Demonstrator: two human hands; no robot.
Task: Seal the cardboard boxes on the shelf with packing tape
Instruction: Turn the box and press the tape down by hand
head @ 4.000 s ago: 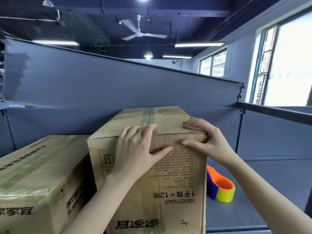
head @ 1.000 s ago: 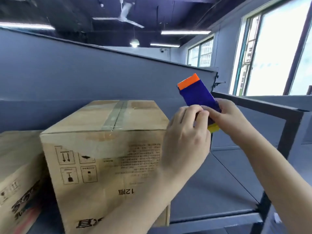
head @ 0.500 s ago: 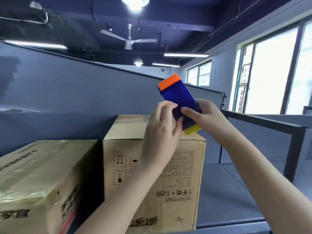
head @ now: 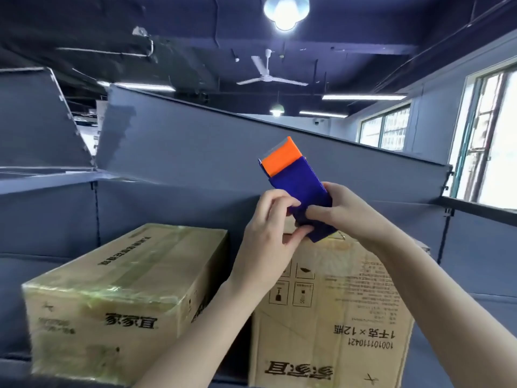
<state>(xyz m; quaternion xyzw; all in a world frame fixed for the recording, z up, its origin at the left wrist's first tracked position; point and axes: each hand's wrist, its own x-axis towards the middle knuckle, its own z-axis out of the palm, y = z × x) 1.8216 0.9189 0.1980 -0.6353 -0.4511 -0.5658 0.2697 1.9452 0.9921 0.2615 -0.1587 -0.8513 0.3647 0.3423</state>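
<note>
— Starting at the right grip (head: 345,215): closed round the lower half of the tape dispenser (head: 300,182), holding it up in mid-air.

— And over to the left grip (head: 267,242): pinching that same blue lower end between thumb and forefinger, pressed right up against the other grip.

— Worth a look at the tilt, too: leaning up and to the left, with the orange end on top and the blue body below.

— Cannot tell from here whether any tape end is caught between the fingertips.

— Moving outward now: held right over the top front edge of the tall box (head: 344,312). Touching it or just clear of it, cannot tell.

— Standing upright on the shelf (head: 472,326), with black print upside down across the front. Top mostly hidden behind both grips.

— Then, just beside it on the left, the low box (head: 123,284): lying flat on the same shelf, shiny with clear wrapping over the top and the front edge.

— Only a dark gap between the two at the front.

— Further out still: grey-blue panels behind, a ceiling fan (head: 269,77) and a lit lamp (head: 286,9) overhead, bright windows (head: 492,135) off to the right.
</note>
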